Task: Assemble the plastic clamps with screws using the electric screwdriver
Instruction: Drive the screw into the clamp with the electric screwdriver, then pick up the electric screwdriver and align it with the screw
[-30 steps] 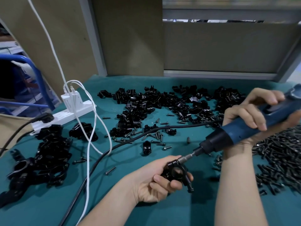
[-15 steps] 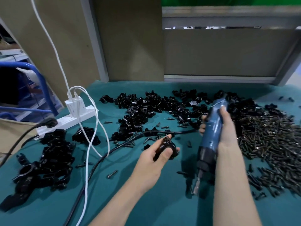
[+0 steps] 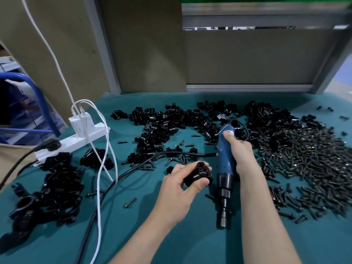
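My left hand (image 3: 176, 189) grips a black plastic clamp (image 3: 199, 174) above the green table, its round socket facing up. Just to the right, my right hand (image 3: 241, 153) holds the blue electric screwdriver (image 3: 224, 159) upright, its black nose and bit (image 3: 223, 216) pointing down at the mat. Clamp and driver are apart. A heap of loose black clamp halves (image 3: 171, 126) lies at the back. A large pile of dark screws (image 3: 308, 161) spreads on the right.
A stack of black clamps (image 3: 51, 183) sits at the left. A white power strip (image 3: 76, 141) with chargers and white cables (image 3: 102, 168) lies behind it. The driver's black cord (image 3: 118, 178) crosses the mat. Stray screws (image 3: 130, 202) lie about. Brown panels stand behind.
The driver came off the clamp and swung from slanted to upright, bit down. My left hand turned the clamp and raised it slightly. The view tilted upward.
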`<state>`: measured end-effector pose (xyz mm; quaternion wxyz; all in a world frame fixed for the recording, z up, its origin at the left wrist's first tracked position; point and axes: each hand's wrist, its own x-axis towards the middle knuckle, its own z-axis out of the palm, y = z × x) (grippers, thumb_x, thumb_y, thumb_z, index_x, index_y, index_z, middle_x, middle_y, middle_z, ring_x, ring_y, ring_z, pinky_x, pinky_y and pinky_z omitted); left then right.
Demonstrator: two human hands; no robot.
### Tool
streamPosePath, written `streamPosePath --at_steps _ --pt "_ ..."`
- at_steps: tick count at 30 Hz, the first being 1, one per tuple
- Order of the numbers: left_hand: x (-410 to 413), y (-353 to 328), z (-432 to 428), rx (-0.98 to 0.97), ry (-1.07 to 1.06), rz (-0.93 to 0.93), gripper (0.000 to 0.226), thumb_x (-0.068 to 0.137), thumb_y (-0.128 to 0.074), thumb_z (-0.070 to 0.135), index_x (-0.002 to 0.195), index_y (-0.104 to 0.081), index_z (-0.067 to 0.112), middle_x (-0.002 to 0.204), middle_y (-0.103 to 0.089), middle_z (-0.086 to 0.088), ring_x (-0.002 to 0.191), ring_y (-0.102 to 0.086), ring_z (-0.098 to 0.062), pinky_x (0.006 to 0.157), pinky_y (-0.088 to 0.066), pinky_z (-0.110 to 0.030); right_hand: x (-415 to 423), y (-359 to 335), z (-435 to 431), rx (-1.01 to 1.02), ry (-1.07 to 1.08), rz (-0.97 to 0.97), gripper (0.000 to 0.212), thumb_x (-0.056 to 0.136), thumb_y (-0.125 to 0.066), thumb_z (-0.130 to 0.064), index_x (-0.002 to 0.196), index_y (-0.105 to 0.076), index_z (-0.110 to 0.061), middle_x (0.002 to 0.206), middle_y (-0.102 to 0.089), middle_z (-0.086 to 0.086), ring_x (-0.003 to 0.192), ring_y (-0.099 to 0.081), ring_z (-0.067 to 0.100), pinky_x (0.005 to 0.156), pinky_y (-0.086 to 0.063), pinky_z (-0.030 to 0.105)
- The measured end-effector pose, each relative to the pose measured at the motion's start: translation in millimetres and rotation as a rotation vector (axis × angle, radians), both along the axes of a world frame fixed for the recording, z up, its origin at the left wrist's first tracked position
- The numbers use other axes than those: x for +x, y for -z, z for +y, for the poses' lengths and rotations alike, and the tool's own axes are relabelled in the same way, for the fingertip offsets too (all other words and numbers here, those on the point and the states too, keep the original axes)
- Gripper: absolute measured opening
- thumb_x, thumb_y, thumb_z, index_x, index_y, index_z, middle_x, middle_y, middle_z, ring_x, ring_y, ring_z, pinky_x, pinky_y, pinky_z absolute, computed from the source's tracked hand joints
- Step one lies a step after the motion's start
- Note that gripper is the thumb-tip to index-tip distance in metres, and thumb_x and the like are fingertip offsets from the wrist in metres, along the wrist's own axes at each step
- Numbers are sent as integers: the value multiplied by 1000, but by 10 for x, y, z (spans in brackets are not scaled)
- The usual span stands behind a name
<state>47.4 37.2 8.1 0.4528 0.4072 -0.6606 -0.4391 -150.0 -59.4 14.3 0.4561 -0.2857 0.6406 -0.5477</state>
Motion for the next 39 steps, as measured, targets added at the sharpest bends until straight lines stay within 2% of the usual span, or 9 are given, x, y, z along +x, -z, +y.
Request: streamPosePath --at_steps 4,8,11,14,18,23,29,33,39 --pt "1 -1 0 -11 -5 -33 26 80 -65 44 105 -65 52 107 -65 0 100 -60 -3 90 -42 -12 43 -22 -53 64 11 249 41 81 -71 -48 87 -64 -9 86 -68 9 77 -65 26 69 -53 33" --pt "-12 34 -14 33 -15 1 25 80 -63 53 105 -64 55 106 -71 4 104 -64 -6 95 -47 -28 76 -144 10 106 -6 527 43 83 -69 -48 73 -55 -9 71 -56 4 62 -52 19 48 -35 29" --pt "-28 46 -8 71 -28 42 17 82 -65 57 99 -67 55 102 -73 4 99 -66 -6 88 -49 -24 -11 -273 94 84 -12 515 40 84 -72 -38 91 -68 1 82 -63 14 79 -61 31 67 -49 36" --pt "-40 70 -2 88 -45 34 33 71 -58 60 94 -73 42 99 -73 3 92 -66 -5 75 -46 -14 -282 -480 189 -1 83 477 40 83 -71 -40 104 -68 -7 98 -69 11 95 -65 29 90 -53 43" --pt "-40 85 -14 34 -44 -11 31 79 -53 53 95 -71 33 95 -73 0 85 -65 -10 71 -50 -26 -832 -641 354 -8 177 597 25 87 -68 -35 96 -69 -11 93 -71 10 84 -68 24 84 -56 38" --pt "-53 115 -32 9 -47 -26 33 82 -51 50 97 -72 29 90 -73 6 85 -64 -4 68 -45 -11 -1234 -445 546 159 -66 975 13 93 -61 -13 91 -74 -13 73 -65 -4 65 -59 12 72 -52 29" --pt "-80 115 -23 67 -10 -50 34 77 -48 58 101 -67 43 92 -70 25 87 -63 6 76 -43 -21 -1189 -261 515 84 -292 1195 17 95 -60 -16 105 -73 -16 100 -71 1 85 -63 16 76 -44 22" --pt "-66 90 0 39 -17 -70 34 82 -42 71 109 -58 61 71 -64 22 53 -42 0 55 -34 -11 -1305 -299 422 189 -358 1312 27 94 -53 -1 109 -72 -14 114 -69 7 97 -65 22 88 -50 28" --pt "-80 79 21 7 3 -43 40 79 -44 60 113 -62 50 51 -58 13 45 -37 -10 44 -32 -12 -1426 -451 301 226 -374 1400 25 90 -55 2 94 -75 -12 105 -72 6 93 -66 20 89 -53 34"
